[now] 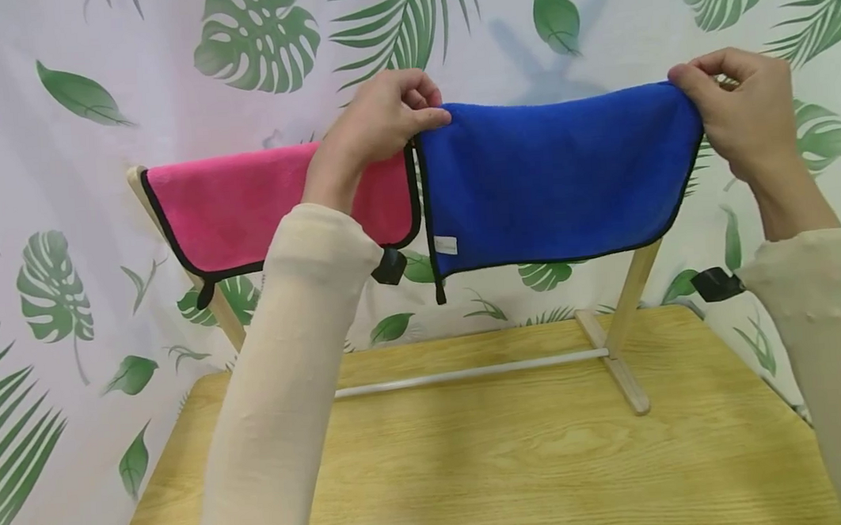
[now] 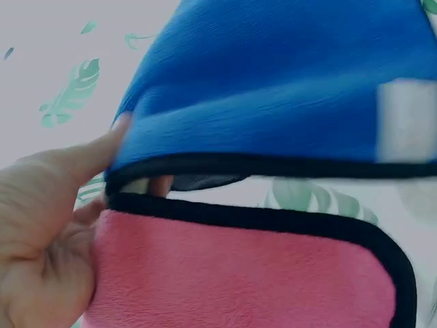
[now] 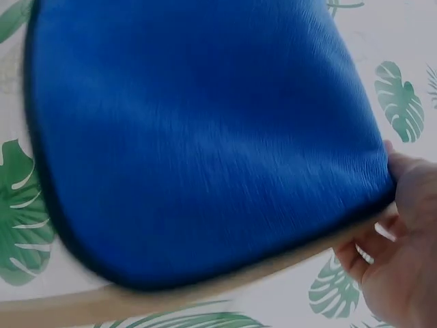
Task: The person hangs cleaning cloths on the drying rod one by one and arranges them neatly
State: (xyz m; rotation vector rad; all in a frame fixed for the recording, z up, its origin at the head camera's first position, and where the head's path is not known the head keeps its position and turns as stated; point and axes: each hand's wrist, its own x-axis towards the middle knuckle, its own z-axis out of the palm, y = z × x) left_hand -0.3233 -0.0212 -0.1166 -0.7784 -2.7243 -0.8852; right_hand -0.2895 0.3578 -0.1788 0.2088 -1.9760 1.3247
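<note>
A blue towel with black edging, a white tag and a hanging loop drapes over the right half of a wooden rack. My left hand pinches its upper left corner, thumb in front. At the upper right corner my right hand pinches the cloth between thumb and fingers. To the left, a pink towel with black edging hangs over the same rack, partly behind my left hand and forearm. In the left wrist view the blue and pink edges nearly meet beside my left hand.
The rack's right post stands on a wooden foot. A white lower bar runs across just above the wood-grain table. Behind hangs a white curtain printed with green leaves.
</note>
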